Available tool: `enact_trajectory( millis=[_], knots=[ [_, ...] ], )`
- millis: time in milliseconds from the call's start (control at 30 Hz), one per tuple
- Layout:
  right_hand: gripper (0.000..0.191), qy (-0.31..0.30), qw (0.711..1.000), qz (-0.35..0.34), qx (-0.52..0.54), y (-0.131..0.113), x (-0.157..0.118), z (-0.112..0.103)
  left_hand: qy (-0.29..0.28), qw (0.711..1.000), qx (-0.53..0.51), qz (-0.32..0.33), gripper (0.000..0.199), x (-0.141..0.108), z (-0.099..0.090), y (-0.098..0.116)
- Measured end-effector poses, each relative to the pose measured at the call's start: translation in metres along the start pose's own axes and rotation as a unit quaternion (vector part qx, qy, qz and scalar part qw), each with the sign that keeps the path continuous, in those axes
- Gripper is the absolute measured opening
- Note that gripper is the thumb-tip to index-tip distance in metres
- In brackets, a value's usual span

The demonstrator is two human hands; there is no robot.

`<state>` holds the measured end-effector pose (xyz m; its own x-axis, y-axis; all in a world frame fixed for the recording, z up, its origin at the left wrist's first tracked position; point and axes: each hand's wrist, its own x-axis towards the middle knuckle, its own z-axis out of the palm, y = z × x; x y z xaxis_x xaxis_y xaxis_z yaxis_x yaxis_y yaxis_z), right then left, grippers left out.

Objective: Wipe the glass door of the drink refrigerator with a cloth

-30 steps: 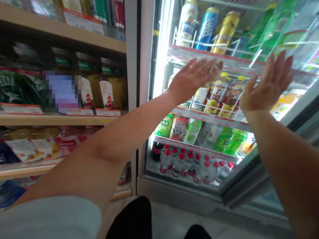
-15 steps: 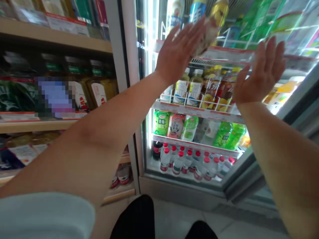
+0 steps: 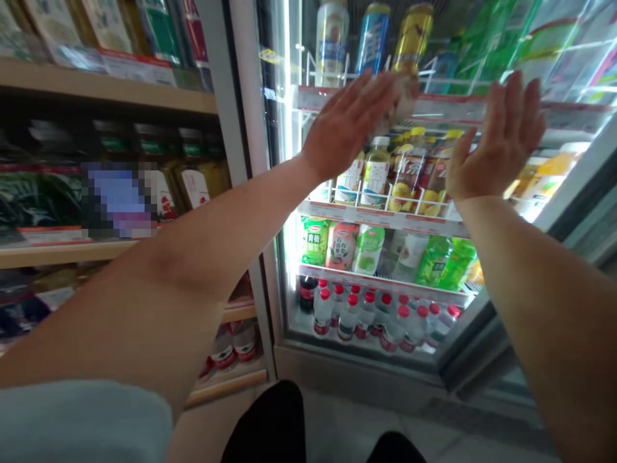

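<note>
Lit cooler [image 3: 337, 370] beside a wooden rack [image 3: 106, 83]: wire guards [image 3: 388, 194] along the shelf edges presumably retain the bottles [image 3: 376, 173]. Left hand [image 3: 342, 125]: before the upper shelf [image 3: 450, 108], left of its front edge's middle; fingers extended—a pale, blurred object [image 3: 403, 101] shows at the fingertips, grip not determinable. Right hand [image 3: 496, 141]: near that edge's right half, thumb apart, fingers straight, apparently holding nothing.

Pale item [image 3: 405, 101]; blurred; at left hand [image 3: 348, 125]
</note>
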<state>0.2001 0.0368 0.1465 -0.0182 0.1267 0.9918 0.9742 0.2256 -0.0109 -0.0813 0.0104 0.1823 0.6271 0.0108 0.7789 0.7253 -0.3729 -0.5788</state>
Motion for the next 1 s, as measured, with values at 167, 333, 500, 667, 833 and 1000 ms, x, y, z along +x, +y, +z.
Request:
enact_trajectory(
  millis=[167,333,500,667,833,1000],
  knots=[
    [0.074,0.002,1.000,0.004,0.011,0.000,0.001,0.002,-0.121,0.959,-0.017,0.254,0.049,-0.017,-0.003,-0.001],
    [0.074,-0.003,1.000,0.005,0.018,-0.002,-0.001,-0.002,0.088,0.994,0.048,-0.035,0.057,-0.040,-0.006,-0.033],
    [0.072,-0.004,0.999,0.003,0.035,-0.004,-0.002,-0.005,-0.082,0.960,0.026,0.267,0.051,-0.061,-0.010,-0.044],
    [0.079,-0.035,0.999,0.026,0.019,-0.005,0.001,-0.007,0.060,0.991,0.117,-0.006,0.051,-0.055,-0.016,-0.048],
    [0.076,-0.019,1.000,0.016,0.010,-0.002,0.001,-0.003,-0.105,0.974,0.004,0.203,0.043,-0.061,-0.015,-0.021],
    [0.078,-0.020,1.000,0.017,0.003,0.004,0.001,0.003,-0.017,1.000,0.016,0.017,0.045,-0.059,-0.019,-0.041]
  ],
)
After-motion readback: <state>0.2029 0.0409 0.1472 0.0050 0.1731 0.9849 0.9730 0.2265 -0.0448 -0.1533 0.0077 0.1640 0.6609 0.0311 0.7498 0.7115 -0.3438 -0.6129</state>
